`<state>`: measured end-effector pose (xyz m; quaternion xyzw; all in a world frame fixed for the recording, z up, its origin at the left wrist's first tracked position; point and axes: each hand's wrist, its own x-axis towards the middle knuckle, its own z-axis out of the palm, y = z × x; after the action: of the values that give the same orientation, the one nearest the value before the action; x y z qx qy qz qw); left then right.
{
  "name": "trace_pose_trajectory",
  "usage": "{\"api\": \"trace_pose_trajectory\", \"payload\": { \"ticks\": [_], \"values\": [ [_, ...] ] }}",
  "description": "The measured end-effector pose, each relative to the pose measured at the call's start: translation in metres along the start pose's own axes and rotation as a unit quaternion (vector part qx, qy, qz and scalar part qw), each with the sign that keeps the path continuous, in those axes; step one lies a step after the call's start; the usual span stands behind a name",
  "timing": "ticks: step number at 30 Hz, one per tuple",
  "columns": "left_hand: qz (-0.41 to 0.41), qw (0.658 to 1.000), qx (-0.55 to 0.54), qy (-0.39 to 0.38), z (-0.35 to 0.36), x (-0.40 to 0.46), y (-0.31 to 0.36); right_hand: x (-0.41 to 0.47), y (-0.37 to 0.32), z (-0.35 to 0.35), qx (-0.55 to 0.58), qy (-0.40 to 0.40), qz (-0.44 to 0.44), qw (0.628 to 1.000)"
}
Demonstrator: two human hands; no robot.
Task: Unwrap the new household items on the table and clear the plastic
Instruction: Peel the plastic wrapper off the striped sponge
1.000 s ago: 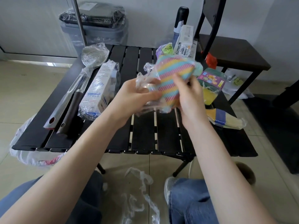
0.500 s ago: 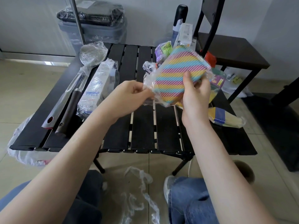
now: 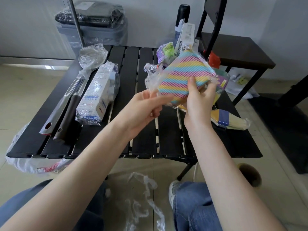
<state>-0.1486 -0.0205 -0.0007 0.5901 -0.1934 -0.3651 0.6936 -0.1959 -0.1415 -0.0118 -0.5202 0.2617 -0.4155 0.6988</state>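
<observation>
Right hand [image 3: 199, 99] grips the sponge [image 3: 185, 80] above the far right part of the table [image 3: 145, 130], thumb laid across its striped face and the other fingers curled behind, while the left hand [image 3: 143, 109] pinches the loose wrap [image 3: 152, 80] at the sponge's near-left corner between thumb and fingertips. Much of the film looks like it clings to the sponge, bunched only at that corner and along its right edge, so I judge the peel is barely begun. The likeliest trouble is that the thin film tears at the pinch and leaves a scrap in the left hand with most of it on the sponge; a sharp tug on so small a fold would cause that. A hard pull could also drag the sponge out from under the right thumb and drop it among the wrapped items behind it on the table. Freed plastic may drift to the floor, where a strip [image 3: 146, 195] lies already on the near side of the table, between the knees. Both forearms reach forward from the lap, the left wrist bent a little inward with its palm turned toward the sponge, the right wrist upright beneath the sponge
</observation>
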Motion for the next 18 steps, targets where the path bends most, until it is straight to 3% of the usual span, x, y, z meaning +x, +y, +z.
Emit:
{"api": "trace_pose_trajectory", "payload": {
  "ticks": [3,7,11,18],
  "values": [
    [0.016,0.997,0.075,0.033,-0.001,0.002,-0.004,0.002,-0.002,-0.002,-0.011,-0.002,-0.010,1.000],
    [-0.003,0.997,0.032,0.065,-0.001,0.005,-0.006,0.000,-0.002,-0.002,-0.061,-0.018,-0.064,0.996],
    [0.000,0.993,0.056,0.104,-0.001,0.005,-0.012,-0.002,-0.001,-0.001,-0.072,-0.024,-0.079,0.994],
    [0.091,0.982,0.129,0.106,-0.003,0.005,-0.010,-0.001,-0.004,0.000,-0.030,-0.021,0.020,0.999]
  ]
}}
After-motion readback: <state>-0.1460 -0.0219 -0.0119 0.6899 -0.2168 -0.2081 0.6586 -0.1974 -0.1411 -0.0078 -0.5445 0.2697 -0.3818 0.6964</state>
